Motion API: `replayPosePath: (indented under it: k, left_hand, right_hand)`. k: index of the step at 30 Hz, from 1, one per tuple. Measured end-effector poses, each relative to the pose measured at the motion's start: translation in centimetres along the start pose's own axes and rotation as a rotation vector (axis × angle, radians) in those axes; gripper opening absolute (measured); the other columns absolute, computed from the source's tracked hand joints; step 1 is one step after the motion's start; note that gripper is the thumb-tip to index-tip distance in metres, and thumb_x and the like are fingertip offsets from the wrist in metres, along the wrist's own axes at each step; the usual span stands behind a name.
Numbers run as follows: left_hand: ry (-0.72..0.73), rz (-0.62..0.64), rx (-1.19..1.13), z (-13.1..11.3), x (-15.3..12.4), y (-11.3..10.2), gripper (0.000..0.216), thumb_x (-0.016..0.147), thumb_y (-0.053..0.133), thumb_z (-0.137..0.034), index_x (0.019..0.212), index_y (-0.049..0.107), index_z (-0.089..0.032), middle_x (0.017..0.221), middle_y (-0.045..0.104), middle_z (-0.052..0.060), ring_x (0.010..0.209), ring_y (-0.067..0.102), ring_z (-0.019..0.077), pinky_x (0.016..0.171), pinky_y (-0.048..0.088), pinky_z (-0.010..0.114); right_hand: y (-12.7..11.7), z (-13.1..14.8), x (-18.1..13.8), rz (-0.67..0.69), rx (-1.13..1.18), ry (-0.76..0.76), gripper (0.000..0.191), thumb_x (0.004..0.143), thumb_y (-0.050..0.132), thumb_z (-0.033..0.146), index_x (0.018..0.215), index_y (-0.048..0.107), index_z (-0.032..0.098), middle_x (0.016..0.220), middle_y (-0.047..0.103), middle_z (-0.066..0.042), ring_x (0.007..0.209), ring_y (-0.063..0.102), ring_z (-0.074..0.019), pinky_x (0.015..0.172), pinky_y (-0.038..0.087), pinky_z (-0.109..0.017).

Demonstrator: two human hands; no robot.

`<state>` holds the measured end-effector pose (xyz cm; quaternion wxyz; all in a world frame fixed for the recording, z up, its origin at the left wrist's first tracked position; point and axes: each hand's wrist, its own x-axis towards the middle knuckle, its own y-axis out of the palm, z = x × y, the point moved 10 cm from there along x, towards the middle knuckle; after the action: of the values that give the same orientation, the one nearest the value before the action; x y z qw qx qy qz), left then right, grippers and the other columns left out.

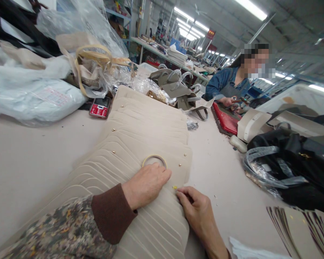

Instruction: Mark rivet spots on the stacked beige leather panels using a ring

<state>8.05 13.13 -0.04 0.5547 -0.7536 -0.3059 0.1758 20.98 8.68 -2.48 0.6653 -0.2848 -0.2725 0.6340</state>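
Beige leather-like panels point(151, 126) lie overlapped like fanned sheets down the middle of the table, several with small gold studs near their edges. Over them, my left hand point(148, 183) is closed on a narrow roll of tape point(154, 157) with a yellow edge, which stands out beyond the knuckles. The fingers' undersides are hidden. My right hand point(197, 208) is at the panels' right edge, thumb and forefinger pinched together at a tiny yellow piece of tape point(175, 187) against the top panel.
A red phone point(99, 107) and plastic-wrapped goods point(35, 97) lie at the left. Grey bags with handles point(178, 84) stand behind the panels. Black bags point(299, 162) and a stack of strips point(299, 230) are at the right. A co-worker point(229, 82) handles tools over a red block point(226, 118).
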Motion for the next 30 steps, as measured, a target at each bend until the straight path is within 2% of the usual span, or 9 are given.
replayPosePath:
  k: [2,5,9,12,16,18,21,24,30]
  left_hand:
    - [-0.007,0.004,-0.005,0.0,0.0,0.0,0.014,0.093,0.044,-0.010,0.091,0.055,-0.018,0.087,0.062,0.006,0.081,0.054,0.0226,0.068,0.042,0.034]
    - [-0.007,0.021,-0.026,-0.1,0.0,0.0,0.014,0.093,0.044,-0.010,0.091,0.056,-0.018,0.088,0.062,0.006,0.081,0.054,0.0226,0.069,0.043,0.034]
    - [-0.004,0.004,-0.043,-0.2,0.0,-0.5,0.014,0.092,0.044,-0.010,0.091,0.056,-0.018,0.087,0.063,0.005,0.081,0.055,0.0223,0.068,0.043,0.033]
    - [0.015,-0.073,-0.083,-0.4,0.0,-1.5,0.014,0.093,0.044,-0.010,0.090,0.055,-0.018,0.087,0.063,0.005,0.081,0.056,0.0211,0.070,0.044,0.032]
    - [0.081,-0.192,-0.243,-0.9,-0.2,-3.1,0.015,0.096,0.042,-0.013,0.099,0.056,-0.019,0.089,0.066,0.002,0.079,0.061,0.0166,0.070,0.046,0.027]
    - [0.091,-0.229,-0.303,-0.8,-0.4,-3.5,0.017,0.097,0.043,-0.015,0.106,0.056,-0.020,0.090,0.069,0.002,0.080,0.064,0.0159,0.071,0.048,0.026]
    - [0.085,-0.243,-0.306,-0.7,-0.6,-3.3,0.029,0.097,0.045,-0.019,0.126,0.050,-0.020,0.099,0.072,0.004,0.087,0.068,0.0181,0.075,0.052,0.027]
    - [0.095,-0.228,-0.251,-0.9,-0.7,-2.8,0.047,0.097,0.047,-0.020,0.143,0.035,-0.020,0.106,0.072,0.007,0.087,0.070,0.0193,0.074,0.054,0.029]
    - [0.115,-0.226,-0.198,-1.5,-0.7,-2.5,0.045,0.097,0.048,-0.020,0.139,0.034,-0.016,0.102,0.073,0.008,0.080,0.072,0.0215,0.066,0.054,0.030]
  right_hand:
    - [-0.1,0.9,-0.2,-0.072,-0.076,-0.078,0.019,0.090,0.056,0.029,0.085,0.072,0.021,0.084,0.075,-0.006,0.075,0.069,-0.0203,0.071,0.050,-0.030]
    - [0.1,1.6,0.0,-0.151,-0.147,-0.113,0.021,0.091,0.054,0.028,0.081,0.072,0.020,0.079,0.074,-0.006,0.069,0.067,-0.0191,0.067,0.048,-0.029]
    - [0.2,2.0,0.9,-0.160,-0.174,-0.097,0.021,0.089,0.057,0.028,0.076,0.071,0.020,0.071,0.071,-0.004,0.063,0.064,-0.0169,0.063,0.045,-0.026]
    - [0.3,1.9,1.4,-0.076,-0.183,-0.061,0.020,0.088,0.059,0.028,0.075,0.072,0.020,0.071,0.070,-0.002,0.063,0.062,-0.0156,0.062,0.042,-0.025]
    - [1.3,1.6,1.6,0.172,-0.185,-0.047,0.044,0.094,0.051,0.036,0.055,0.061,0.018,0.053,0.057,0.002,0.050,0.049,-0.0115,0.050,0.031,-0.024]
    - [1.4,1.7,1.6,0.221,-0.137,-0.054,0.049,0.095,0.049,0.036,0.052,0.059,0.017,0.050,0.052,0.003,0.048,0.045,-0.0105,0.048,0.029,-0.024]
    - [-0.8,2.4,2.0,0.030,0.032,-0.109,0.030,0.093,0.054,0.031,0.074,0.071,0.017,0.064,0.064,0.000,0.057,0.055,-0.0129,0.053,0.039,-0.023]
    - [-2.8,3.9,1.6,-0.175,0.159,-0.250,0.016,0.090,0.058,0.023,0.098,0.071,0.018,0.083,0.071,-0.004,0.071,0.063,-0.0156,0.064,0.049,-0.025]
    - [-2.6,7.5,0.5,-0.204,0.095,-0.538,0.019,0.089,0.056,0.010,0.102,0.066,0.020,0.093,0.072,-0.006,0.083,0.067,-0.0161,0.074,0.053,-0.027]
